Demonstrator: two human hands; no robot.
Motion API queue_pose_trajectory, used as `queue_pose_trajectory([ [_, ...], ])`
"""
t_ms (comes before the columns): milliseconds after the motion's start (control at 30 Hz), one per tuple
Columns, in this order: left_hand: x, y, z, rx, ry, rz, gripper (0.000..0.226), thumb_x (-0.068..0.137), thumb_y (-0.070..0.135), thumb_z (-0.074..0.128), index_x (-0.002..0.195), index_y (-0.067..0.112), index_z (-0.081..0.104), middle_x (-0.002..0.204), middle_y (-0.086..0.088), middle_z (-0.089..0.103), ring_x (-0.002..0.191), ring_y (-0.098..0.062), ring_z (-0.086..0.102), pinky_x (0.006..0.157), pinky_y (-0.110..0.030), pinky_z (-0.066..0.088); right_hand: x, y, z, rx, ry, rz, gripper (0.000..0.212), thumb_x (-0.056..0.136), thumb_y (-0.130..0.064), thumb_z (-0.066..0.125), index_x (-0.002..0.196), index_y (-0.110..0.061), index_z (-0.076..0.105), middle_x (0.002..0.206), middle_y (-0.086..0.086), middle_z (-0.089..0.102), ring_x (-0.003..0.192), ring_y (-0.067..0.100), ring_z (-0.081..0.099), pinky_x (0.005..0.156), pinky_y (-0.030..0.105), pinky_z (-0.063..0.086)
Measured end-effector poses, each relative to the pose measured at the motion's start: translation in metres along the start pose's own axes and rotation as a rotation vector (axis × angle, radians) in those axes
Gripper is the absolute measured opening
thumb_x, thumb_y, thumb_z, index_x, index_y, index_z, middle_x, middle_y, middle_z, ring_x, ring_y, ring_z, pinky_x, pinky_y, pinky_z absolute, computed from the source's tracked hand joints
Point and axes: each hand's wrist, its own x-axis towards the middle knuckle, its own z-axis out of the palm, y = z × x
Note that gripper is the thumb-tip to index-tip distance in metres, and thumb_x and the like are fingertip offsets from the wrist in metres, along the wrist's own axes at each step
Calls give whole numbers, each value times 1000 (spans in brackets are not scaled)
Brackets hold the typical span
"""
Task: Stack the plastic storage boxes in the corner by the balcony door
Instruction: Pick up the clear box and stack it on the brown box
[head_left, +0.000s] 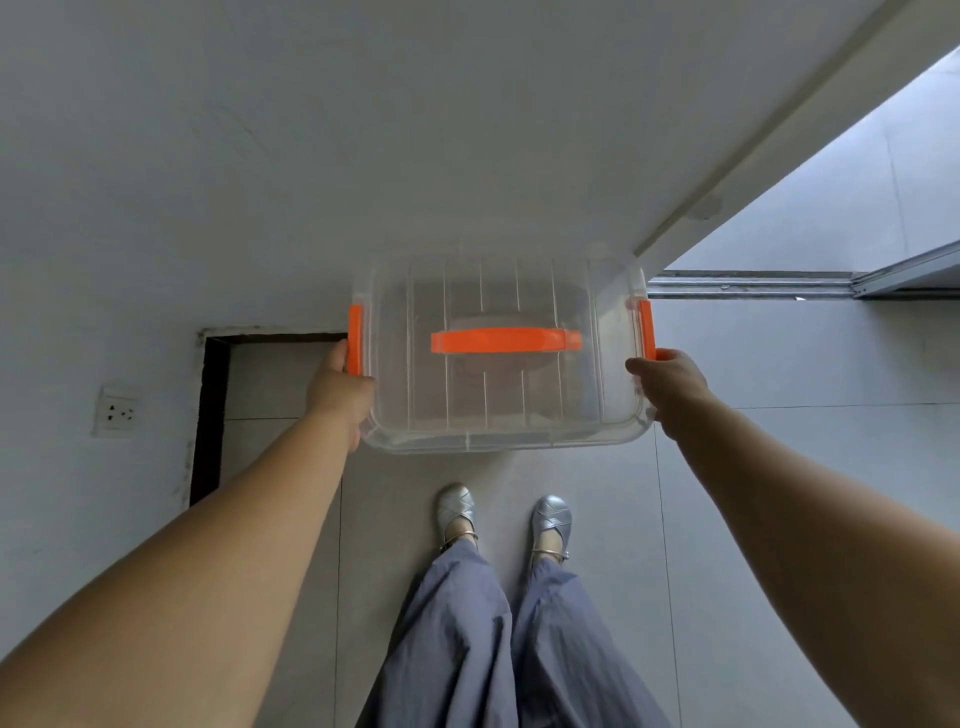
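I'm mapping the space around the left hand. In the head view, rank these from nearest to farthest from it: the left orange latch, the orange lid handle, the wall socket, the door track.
1. Left orange latch, touching the left hand.
2. Orange lid handle, mid-lid, to its right.
3. Wall socket, on the wall to its left.
4. Door track, far right, beyond the box.

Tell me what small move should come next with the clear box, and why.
Probably lower the clear box straight down toward the floor near the wall. The left hand and right hand grip its two ends beside the orange latches, lid closed, box level, by the door track. Whether another box sits beneath cannot be told.
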Motion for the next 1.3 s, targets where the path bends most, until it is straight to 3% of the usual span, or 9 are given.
queue_pose_trajectory([
  [233, -3, -6, 6, 78, -48, 11, 55, 88, -6, 43, 131, 28, 48, 123, -8, 61, 111, -31, 60, 97, -51, 49, -6, 16, -9, 47, -18, -4, 52, 87, -19, 60, 136, -9, 44, 131, 14, 55, 118, 34, 52, 104, 50, 42],
  [400, -5, -15, 16, 149, 104, 43, 50, 87, -4, 41, 129, 21, 49, 124, -11, 60, 110, -31, 58, 96, -43, 49, -10, 24, -7, 44, 25, -34, 55, 87, -18, 60, 138, -10, 40, 132, 15, 53, 117, 33, 53, 101, 44, 44],
  [567, -15, -21, 27, 193, 152, 63, 47, 86, -3, 42, 129, 16, 45, 123, -11, 59, 97, -25, 54, 81, -30, 41, -12, 27, -10, 34, -8, -53, 51, 89, -17, 58, 136, -11, 41, 129, 14, 53, 100, 25, 52, 90, 37, 46],
  [667, -18, -20, 28, 223, 177, 55, 46, 86, -3, 44, 129, 13, 46, 124, -13, 58, 107, -31, 57, 81, -31, 44, -10, 29, -14, 20, -13, -67, 51, 88, -18, 58, 136, -10, 41, 128, 14, 54, 100, 26, 52, 92, 38, 46],
  [767, -24, -18, 31, 266, 223, 45, 44, 87, 0, 45, 129, 12, 47, 128, -14, 57, 113, -34, 57, 89, -37, 50, -9, 32, -17, 36, -9, -75, 54, 90, -18, 57, 140, -12, 37, 133, 14, 52, 113, 31, 54, 98, 42, 45],
  [900, -44, -26, 42, 365, 263, 38, 52, 86, 6, 48, 136, 17, 42, 137, -14, 48, 122, -36, 49, 97, -44, 49, -14, 44, -24, 12, -54, -100, 56, 89, -20, 60, 140, -12, 38, 136, 14, 50, 112, 29, 53, 98, 42, 45],
  [1033, -74, -32, 60, 406, 270, 54, 62, 85, 7, 51, 143, 23, 35, 144, -12, 41, 127, -35, 43, 95, -42, 50, -19, 60, -46, -25, -78, -143, 60, 88, -21, 59, 143, -11, 36, 139, 13, 50, 101, 21, 52, 84, 33, 43],
  [1167, -112, -32, 84, 416, 240, 122, 63, 85, 6, 51, 144, 22, 35, 146, -13, 40, 130, -35, 43, 100, -38, 45, -34, 78, -86, -69, -113, -172, 55, 89, -24, 57, 139, -8, 42, 138, 14, 51, 121, 30, 52, 101, 42, 45],
  [1300, -162, -28, 119, 412, 201, 213, 58, 84, 6, 54, 139, 22, 44, 143, -12, 47, 127, -34, 47, 100, -37, 44, -50, 108, -147, -28, -142, -210, 45, 90, -22, 55, 132, -5, 52, 129, 15, 57, 117, 31, 54, 99, 43, 47],
])
